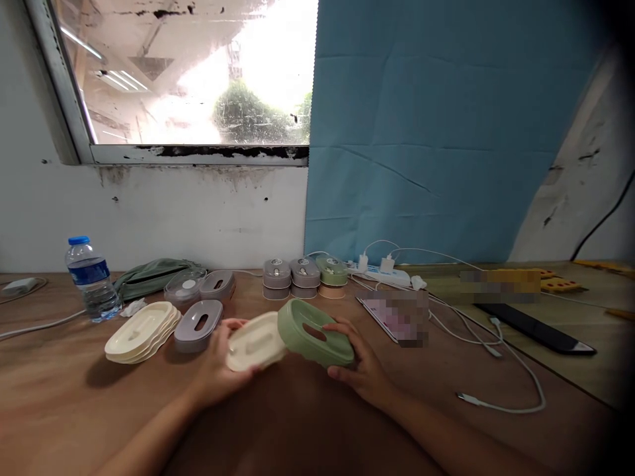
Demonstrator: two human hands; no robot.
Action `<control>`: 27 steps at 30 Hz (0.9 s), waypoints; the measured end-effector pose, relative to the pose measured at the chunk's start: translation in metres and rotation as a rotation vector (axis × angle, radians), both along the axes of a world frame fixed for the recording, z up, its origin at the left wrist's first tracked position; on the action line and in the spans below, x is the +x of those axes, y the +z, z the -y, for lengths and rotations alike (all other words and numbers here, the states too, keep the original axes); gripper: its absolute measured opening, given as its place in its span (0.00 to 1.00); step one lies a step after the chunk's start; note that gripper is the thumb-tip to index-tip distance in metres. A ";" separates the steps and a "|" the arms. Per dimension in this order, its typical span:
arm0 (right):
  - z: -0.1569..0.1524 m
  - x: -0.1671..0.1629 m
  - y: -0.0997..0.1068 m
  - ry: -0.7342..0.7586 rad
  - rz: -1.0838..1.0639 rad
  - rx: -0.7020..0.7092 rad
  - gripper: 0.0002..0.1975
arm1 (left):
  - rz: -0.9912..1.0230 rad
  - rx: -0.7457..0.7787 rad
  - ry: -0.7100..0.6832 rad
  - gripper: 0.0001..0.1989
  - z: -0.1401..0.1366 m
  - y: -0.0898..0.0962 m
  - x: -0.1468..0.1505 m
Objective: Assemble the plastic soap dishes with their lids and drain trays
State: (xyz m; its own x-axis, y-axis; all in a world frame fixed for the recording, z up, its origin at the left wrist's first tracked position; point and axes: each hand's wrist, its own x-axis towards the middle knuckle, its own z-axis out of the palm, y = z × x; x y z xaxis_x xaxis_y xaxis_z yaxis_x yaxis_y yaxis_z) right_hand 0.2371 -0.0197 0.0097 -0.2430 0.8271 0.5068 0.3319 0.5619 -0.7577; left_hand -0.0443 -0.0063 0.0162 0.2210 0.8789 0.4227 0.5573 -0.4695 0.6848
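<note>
My left hand [221, 360] is closed on a cream oval plastic tray [254, 342], holding it tilted above the table. In my right hand [366, 367] is a green oval plastic cover [325, 344] with a long slot in its top. The cover's left end overlaps the tray's right edge; I cannot tell whether they touch. Left of my hands, a stack of several similar cream trays [141, 330] rests on the table. Between that stack and my left hand sits a grey-purple slotted cover [198, 325], with another grey cover [218, 284] behind it.
Stacked oval boxes, grey [276, 276] and green [332, 272], stand near the wall. A water bottle [94, 284], a green pouch [153, 276] and a clear container [183, 287] are at the back left. To the right lie a pink-screened device [384, 317], a power strip [397, 276] and white cables [510, 408].
</note>
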 end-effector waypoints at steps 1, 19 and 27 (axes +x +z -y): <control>0.000 0.000 0.000 0.001 -0.011 -0.001 0.27 | -0.030 -0.003 -0.095 0.30 0.002 -0.005 0.011; 0.000 -0.001 0.001 -0.034 0.080 -0.029 0.27 | 0.066 -0.300 -0.522 0.55 -0.016 -0.014 0.053; 0.001 0.000 -0.002 0.012 0.130 -0.126 0.33 | 0.066 -0.287 -0.576 0.52 -0.022 -0.017 0.040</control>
State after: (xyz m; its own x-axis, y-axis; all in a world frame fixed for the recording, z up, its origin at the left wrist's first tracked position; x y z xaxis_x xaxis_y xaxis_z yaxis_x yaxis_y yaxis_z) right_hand 0.2373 -0.0202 0.0076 -0.3098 0.8789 0.3626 0.4257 0.4692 -0.7737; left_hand -0.0042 0.0160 -0.0008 0.6727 0.7073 0.2173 0.2229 -0.4738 0.8519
